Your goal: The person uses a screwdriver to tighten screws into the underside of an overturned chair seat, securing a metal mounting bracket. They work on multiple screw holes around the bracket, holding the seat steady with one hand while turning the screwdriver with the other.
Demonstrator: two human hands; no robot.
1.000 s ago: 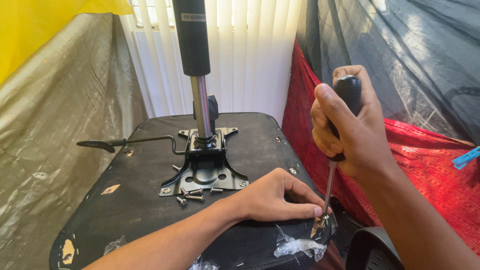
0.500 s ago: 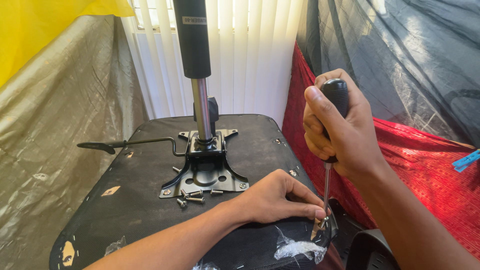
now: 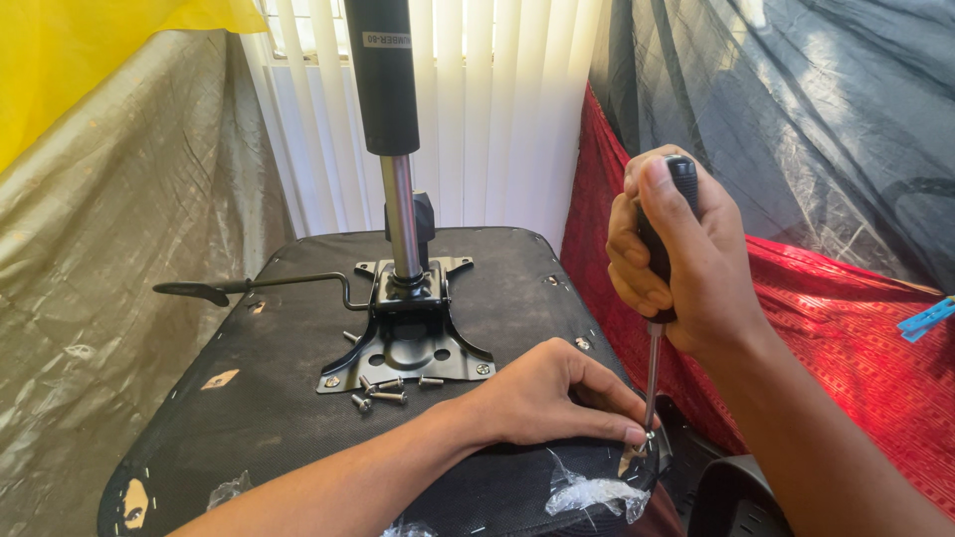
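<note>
Seat underside: the upturned black chair seat [image 3: 298, 398] fills the middle of the view and lies where it lay a second ago, its metal mounting plate [image 3: 408, 348] and upright gas cylinder [image 3: 383, 89] unmoved.
Right hand: the right hand [image 3: 676, 264] is closed in a full grip round the black handle of the screwdriver [image 3: 654, 368]; over the last second it has drifted a little left and turned on the handle, while the shaft has stayed upright.
Left hand: the left hand [image 3: 557, 398] rests palm-down on the seat's near right corner, fingertips pinched at the screw [image 3: 649, 435] under the tip; it has not shifted.
Meaning: the tip has stayed on one spot while the wrist turned, so the screw at this corner is probably being driven, and it does not look seated yet.
Loose screws: a few screws [image 3: 383, 388] lie just in front of the plate, untouched.
Lever: the thin lever [image 3: 259, 286] reaches left from the plate.
Hard to see: the screw head is mostly covered by fingertips and the bracket [image 3: 637, 459] it enters is barely visible; clear plastic wrap [image 3: 592, 492] blurs the edge beside it; the dark part at lower right is cut off by the frame; the cylinder's top runs out of view.
</note>
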